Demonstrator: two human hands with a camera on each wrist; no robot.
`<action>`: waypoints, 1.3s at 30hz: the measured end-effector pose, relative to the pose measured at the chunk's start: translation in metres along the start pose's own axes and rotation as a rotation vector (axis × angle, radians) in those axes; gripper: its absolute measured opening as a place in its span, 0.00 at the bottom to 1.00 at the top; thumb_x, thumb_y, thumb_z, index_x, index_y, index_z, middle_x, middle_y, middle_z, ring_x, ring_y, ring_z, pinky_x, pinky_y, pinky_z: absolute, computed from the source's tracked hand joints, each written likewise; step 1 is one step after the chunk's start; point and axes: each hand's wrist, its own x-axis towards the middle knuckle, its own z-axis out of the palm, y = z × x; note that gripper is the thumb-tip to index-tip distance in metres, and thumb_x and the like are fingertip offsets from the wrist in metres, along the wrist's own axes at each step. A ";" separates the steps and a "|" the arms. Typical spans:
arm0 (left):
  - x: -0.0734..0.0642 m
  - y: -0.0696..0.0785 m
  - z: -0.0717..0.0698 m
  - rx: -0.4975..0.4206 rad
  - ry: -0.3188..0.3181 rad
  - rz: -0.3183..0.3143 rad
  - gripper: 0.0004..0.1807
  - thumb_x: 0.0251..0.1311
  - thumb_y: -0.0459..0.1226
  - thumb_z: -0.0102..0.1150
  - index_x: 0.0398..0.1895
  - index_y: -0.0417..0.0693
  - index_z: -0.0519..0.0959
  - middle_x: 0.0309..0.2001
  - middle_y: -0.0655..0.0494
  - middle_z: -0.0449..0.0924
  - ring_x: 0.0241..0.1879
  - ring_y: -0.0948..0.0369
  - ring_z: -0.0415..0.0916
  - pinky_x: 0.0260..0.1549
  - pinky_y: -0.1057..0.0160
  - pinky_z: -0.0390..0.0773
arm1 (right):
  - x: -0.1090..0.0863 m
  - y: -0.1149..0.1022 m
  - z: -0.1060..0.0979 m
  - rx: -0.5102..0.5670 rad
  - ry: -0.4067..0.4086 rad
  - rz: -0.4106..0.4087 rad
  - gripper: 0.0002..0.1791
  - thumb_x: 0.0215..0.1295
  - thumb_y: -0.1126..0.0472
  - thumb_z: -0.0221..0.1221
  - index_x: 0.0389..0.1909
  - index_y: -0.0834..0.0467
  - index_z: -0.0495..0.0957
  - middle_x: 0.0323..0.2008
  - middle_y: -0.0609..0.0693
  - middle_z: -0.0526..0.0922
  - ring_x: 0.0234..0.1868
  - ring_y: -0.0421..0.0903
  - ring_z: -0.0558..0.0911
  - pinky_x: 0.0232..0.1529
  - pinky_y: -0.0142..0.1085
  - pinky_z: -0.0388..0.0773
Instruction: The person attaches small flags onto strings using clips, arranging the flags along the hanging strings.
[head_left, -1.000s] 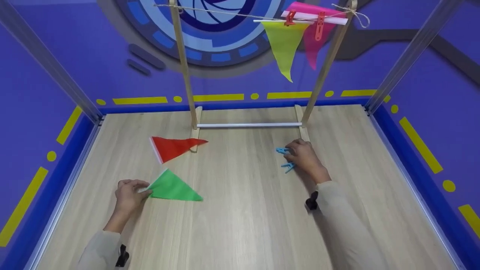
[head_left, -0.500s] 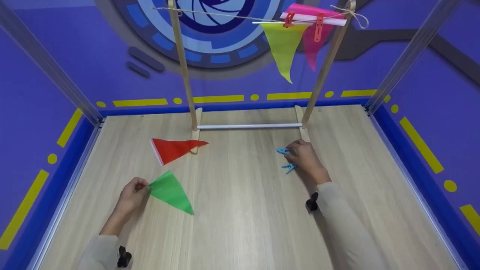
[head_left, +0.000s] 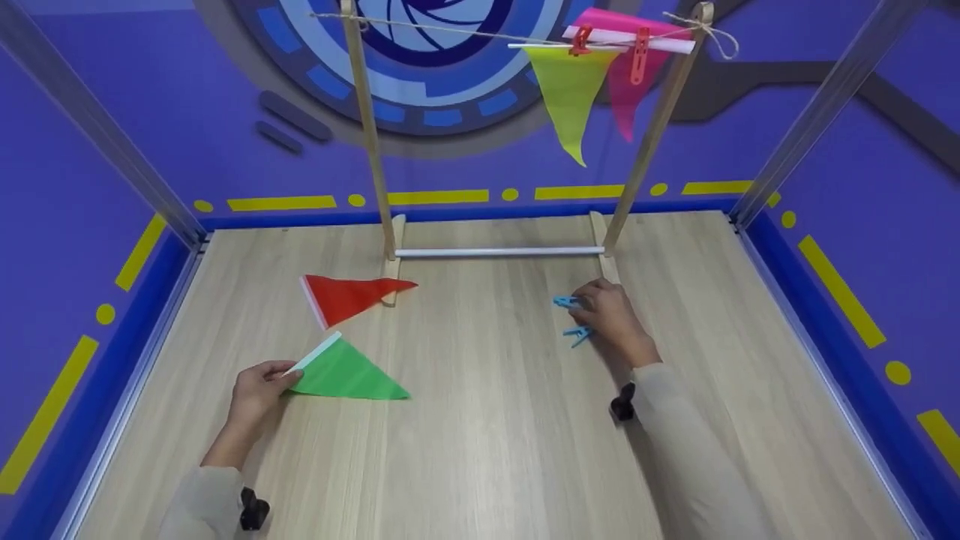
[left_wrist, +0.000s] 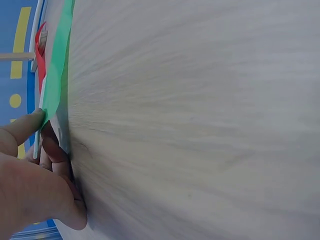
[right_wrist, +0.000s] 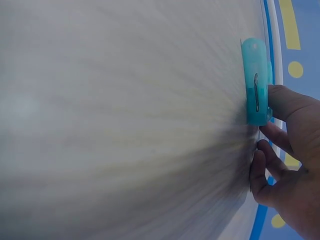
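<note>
My left hand (head_left: 257, 390) pinches the near corner of a green triangular flag (head_left: 349, 373), at its white edge strip, low over the table. Thumb and finger close on that strip in the left wrist view. A red triangular flag (head_left: 337, 296) lies just beyond. On the right, my right hand (head_left: 611, 319) has its fingers curled at the end of a blue clothespin (head_left: 564, 301). A second blue clothespin (head_left: 577, 334) lies by the thumb. In the right wrist view, the near clothespin (right_wrist: 256, 82) partly hides the fingertips, so their contact is hard to see.
A wooden frame (head_left: 367, 142) stands at the back, its white crossbar (head_left: 499, 252) low between the posts. A string (head_left: 442, 28) joins the tops. A yellow flag (head_left: 570, 90) and pink flag (head_left: 634, 90) hang from it by red clothespins (head_left: 638, 60). Blue walls (head_left: 90, 112) enclose the table.
The green flag's tip swings toward me and then back away, and its white strip now shows more fully. My left fingers shift along the flag's edge. The right hand stays by the blue clothespins.
</note>
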 end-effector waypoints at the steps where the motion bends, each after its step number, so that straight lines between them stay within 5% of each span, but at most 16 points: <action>1: 0.000 0.000 0.000 -0.011 0.005 0.000 0.20 0.63 0.38 0.59 0.53 0.32 0.75 0.46 0.43 0.77 0.38 0.67 0.72 0.37 0.73 0.75 | 0.000 0.000 0.000 0.003 0.007 -0.003 0.16 0.58 0.55 0.65 0.45 0.58 0.81 0.48 0.56 0.77 0.50 0.57 0.74 0.53 0.50 0.70; 12: -0.001 -0.003 -0.001 -0.124 0.082 -0.057 0.28 0.63 0.49 0.56 0.56 0.36 0.75 0.54 0.47 0.74 0.49 0.65 0.66 0.44 0.76 0.69 | -0.001 0.002 -0.001 0.018 -0.015 0.004 0.19 0.58 0.54 0.65 0.48 0.59 0.80 0.49 0.55 0.76 0.52 0.56 0.73 0.55 0.49 0.69; 19: -0.004 -0.002 -0.004 -0.229 0.125 -0.114 0.31 0.66 0.52 0.51 0.62 0.36 0.70 0.62 0.45 0.66 0.62 0.58 0.59 0.61 0.63 0.61 | -0.002 0.003 0.001 0.044 -0.001 0.001 0.18 0.58 0.54 0.65 0.46 0.59 0.81 0.48 0.55 0.76 0.51 0.54 0.73 0.54 0.47 0.71; 28: -0.006 -0.004 -0.002 -0.283 0.176 -0.114 0.33 0.66 0.54 0.48 0.64 0.38 0.67 0.65 0.44 0.64 0.66 0.56 0.58 0.62 0.64 0.62 | -0.003 0.010 0.001 0.053 -0.025 0.030 0.19 0.58 0.54 0.65 0.47 0.60 0.80 0.48 0.54 0.76 0.51 0.52 0.75 0.53 0.46 0.72; 35: -0.004 0.002 0.001 -0.162 0.312 -0.007 0.29 0.67 0.54 0.46 0.62 0.45 0.71 0.60 0.46 0.70 0.61 0.56 0.65 0.57 0.62 0.67 | -0.006 0.012 -0.004 0.093 -0.016 0.031 0.17 0.59 0.55 0.65 0.46 0.60 0.80 0.47 0.54 0.77 0.50 0.52 0.75 0.52 0.46 0.73; 39: 0.001 0.009 0.003 -0.195 0.329 0.026 0.24 0.67 0.50 0.49 0.60 0.46 0.73 0.61 0.49 0.72 0.65 0.57 0.64 0.61 0.63 0.66 | -0.007 0.014 -0.006 0.090 -0.027 0.037 0.19 0.59 0.54 0.65 0.48 0.59 0.79 0.48 0.54 0.76 0.50 0.52 0.75 0.52 0.46 0.72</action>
